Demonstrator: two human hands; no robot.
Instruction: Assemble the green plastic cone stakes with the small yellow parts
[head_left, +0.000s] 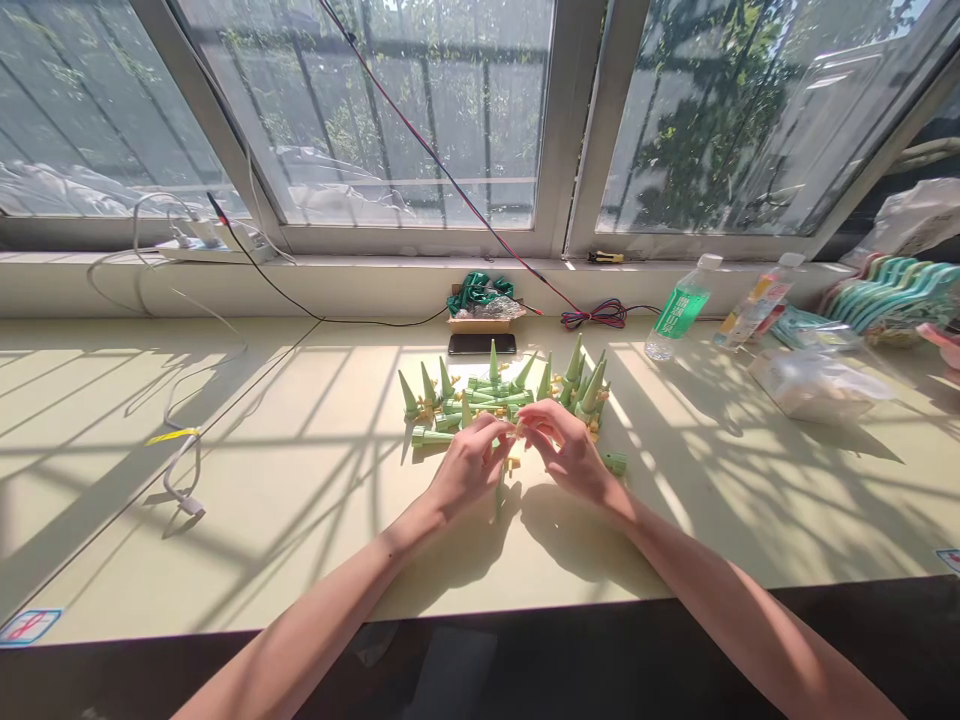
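So we've got both hands working right at the near edge of the pile of green cones (591,388), in the middle of the desk (322,540). The left hand (472,465) and right hand (566,450) are both pinched shut, fingertips nearly meeting on a small yellowish piece (517,429), though the fingers hide most of it, so we can't really tell which hand bears more of the load. Just below sits a yellow fitting (512,464), with a narrow green tip (499,497) pointing toward us; can't say for sure whether the left hand carries that or it's on the desk. If it were us, we'd let one hand be the steady one and do the fine moves with the other, thumb and index only, and rest the wrists lightly on the desk so nothing wobbles. Go gentle, because a piece this small probably slips or pings off if we squeeze at an angle. We'd also work a bit nearer to us: some cones stand upright close behind the fingers, and a knuckle could easily tip one. Watch the green piece (615,463) lying by the right wrist too, since a sleepy elbow swing might roll it. And the sun's harsh here, so we'd turn the work until our own shadow isn't covering it.
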